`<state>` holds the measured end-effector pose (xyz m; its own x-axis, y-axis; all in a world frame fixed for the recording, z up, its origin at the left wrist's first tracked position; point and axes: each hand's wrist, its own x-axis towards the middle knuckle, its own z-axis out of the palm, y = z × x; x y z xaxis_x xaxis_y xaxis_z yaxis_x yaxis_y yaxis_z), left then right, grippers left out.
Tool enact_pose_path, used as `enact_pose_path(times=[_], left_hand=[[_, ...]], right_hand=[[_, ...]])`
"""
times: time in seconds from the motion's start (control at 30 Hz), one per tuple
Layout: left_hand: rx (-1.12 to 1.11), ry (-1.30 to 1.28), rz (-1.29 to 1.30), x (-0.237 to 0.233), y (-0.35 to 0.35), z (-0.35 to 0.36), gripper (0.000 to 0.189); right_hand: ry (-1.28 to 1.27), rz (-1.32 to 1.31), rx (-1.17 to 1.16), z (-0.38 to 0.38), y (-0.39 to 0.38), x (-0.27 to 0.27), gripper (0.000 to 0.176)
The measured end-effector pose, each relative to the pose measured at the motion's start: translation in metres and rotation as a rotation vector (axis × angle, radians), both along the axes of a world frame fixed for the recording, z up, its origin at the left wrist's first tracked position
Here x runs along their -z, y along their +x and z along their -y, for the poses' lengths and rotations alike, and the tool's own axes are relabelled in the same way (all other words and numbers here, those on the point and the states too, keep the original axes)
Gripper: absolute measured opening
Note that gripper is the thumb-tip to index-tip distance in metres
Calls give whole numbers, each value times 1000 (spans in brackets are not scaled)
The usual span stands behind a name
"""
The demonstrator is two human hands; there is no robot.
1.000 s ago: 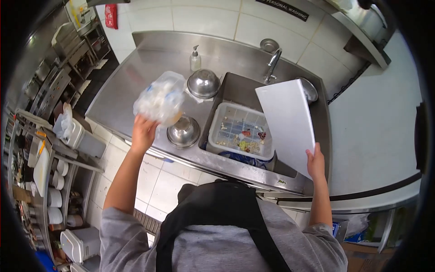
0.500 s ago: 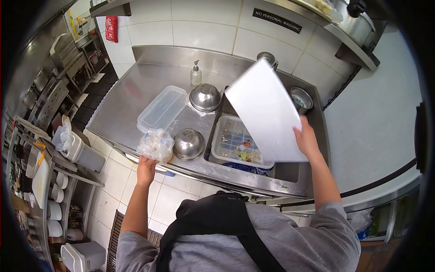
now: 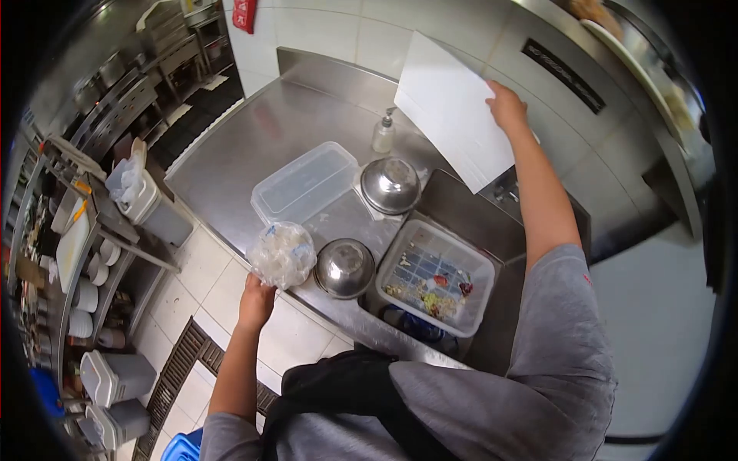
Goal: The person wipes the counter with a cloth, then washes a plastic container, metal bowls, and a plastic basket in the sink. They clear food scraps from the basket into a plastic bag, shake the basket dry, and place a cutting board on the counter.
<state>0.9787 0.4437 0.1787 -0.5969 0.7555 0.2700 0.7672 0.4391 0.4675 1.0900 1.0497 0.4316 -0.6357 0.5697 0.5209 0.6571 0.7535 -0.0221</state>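
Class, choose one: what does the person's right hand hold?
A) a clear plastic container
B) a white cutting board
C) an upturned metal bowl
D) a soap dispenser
B: the right hand grips the white cutting board by its edge, up in the air, while the left hand holds a crumpled plastic bag.

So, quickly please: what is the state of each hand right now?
Left hand: closed, holding a crumpled plastic bag.
Right hand: closed on the edge of a white board, held up.

Two steel bowls (image 3: 390, 185) (image 3: 344, 267), two plastic tubs (image 3: 305, 183) (image 3: 434, 276), one board (image 3: 453, 111), one bag (image 3: 283, 253).
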Motion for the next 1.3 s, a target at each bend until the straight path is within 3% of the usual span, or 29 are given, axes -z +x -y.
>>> enact_pose_path(times=[0.1,0.17,0.23,0.3,0.37,0.5,0.57,0.6,0.7,0.77,0.8,0.83,0.9,0.93,0.97,1.07,1.13,1.23,1.3], left_hand=[[-113,0,-37,0,16,-2,32],[-189,0,-60,4,23,-5,41],[-219,-1,-33,3,30,-13,43],[-286,36,20,5,32,-18,50],[-324,29,2,7,35,-22,51],[-350,56,-110,28,35,-22,55],[-341,60,-159,40,31,-18,61],[-306,55,-153,42,29,-21,61],[-304,86,-215,42,32,-14,78],[-253,182,-199,51,32,-5,67],[-244,191,-191,56,30,3,63],[-235,204,-154,45,37,3,53],[-176,203,-217,40,41,16,45],[-135,259,-240,42,41,22,42],[-119,253,-234,43,42,25,42],[209,372,-340,38,53,23,42],[355,395,-330,38,64,10,43],[589,453,-235,30,93,-30,38],[692,354,-108,27,112,-57,34]], right_hand=[[-124,70,46,-45,-51,4,42],[-17,8,-28,-87,-75,19,40],[14,65,54,-84,-92,31,35],[221,-41,104,-99,-105,67,31],[199,147,202,-110,-108,93,37],[287,-139,125,-100,-101,120,52],[231,-310,-50,-53,-82,117,60],[113,-424,-162,-12,-65,117,65],[-104,-424,-330,110,15,167,54],[-294,-283,-445,176,82,230,48],[-490,-90,-426,202,121,268,48],[-704,199,-254,226,162,305,51],[-1050,624,-67,248,263,417,48],[-1209,775,49,258,287,392,44],[-1155,727,84,268,320,394,41],[-1194,596,244,282,367,373,37],[-1139,347,312,281,386,380,39],[-940,154,381,270,396,391,45],[-1055,78,478,238,401,403,48]])
